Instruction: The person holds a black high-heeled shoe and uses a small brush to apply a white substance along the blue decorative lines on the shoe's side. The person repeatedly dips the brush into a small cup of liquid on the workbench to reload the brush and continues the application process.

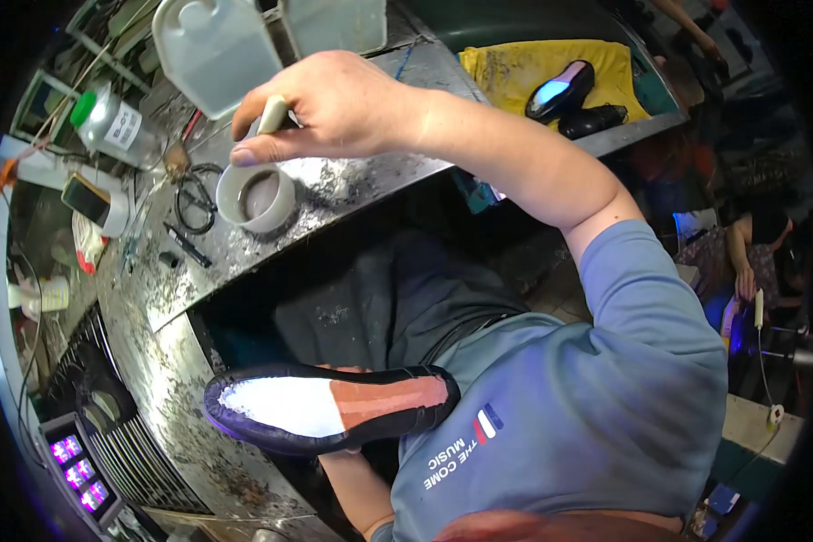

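My left hand [345,369] is mostly hidden behind a black shoe [307,441] and grips it from beneath. The shoe lies sole up, with a bright white forefoot and a reddish-brown strip toward the heel. Over the metal bench my right hand [334,104] pinches a short pale handle [273,115] between thumb and fingers. The handle's lower end is hidden, so I cannot tell what tool it is. Just below that hand stands a white cup [285,206] holding greyish-brown liquid.
A green-capped bottle [108,122], a phone [85,197], a black pen [188,246] and a cable loop [192,203] surround the cup. Translucent containers [212,59] stand behind. More black shoes [562,90] rest on yellow cloth [497,68]. Another person's hand [745,282] shows far right.
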A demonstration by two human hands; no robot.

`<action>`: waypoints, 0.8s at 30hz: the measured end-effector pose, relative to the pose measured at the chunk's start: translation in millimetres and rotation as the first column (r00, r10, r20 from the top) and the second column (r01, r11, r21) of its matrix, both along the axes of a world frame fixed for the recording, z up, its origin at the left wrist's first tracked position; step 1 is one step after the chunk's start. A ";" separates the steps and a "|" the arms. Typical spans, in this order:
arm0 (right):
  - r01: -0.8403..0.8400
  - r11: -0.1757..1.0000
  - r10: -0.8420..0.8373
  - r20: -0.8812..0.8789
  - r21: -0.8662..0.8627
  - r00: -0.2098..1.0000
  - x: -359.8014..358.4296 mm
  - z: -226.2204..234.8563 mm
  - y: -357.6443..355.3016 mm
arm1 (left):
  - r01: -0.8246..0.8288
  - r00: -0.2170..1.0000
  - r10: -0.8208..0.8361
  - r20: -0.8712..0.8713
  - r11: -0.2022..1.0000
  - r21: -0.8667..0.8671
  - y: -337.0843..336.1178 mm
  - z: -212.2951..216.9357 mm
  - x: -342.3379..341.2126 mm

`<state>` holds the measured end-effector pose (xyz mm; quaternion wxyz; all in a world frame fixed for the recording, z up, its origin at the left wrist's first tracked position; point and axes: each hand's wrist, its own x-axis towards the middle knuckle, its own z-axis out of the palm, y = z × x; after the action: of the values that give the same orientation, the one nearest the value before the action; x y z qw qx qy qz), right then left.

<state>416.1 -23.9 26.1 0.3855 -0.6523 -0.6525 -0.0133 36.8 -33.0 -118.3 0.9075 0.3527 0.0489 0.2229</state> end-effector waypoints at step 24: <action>0.007 0.999 -0.005 0.030 -0.054 1.000 -19.2 -25.4 34.2 | -0.444 0.769 0.622 -0.149 0.687 0.575 -8.5 20.1 -31.3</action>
<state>396.9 10.3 0.6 0.3582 -0.6640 -0.6563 -0.0065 5.5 -41.5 -98.2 0.6525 0.5804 0.2427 0.4224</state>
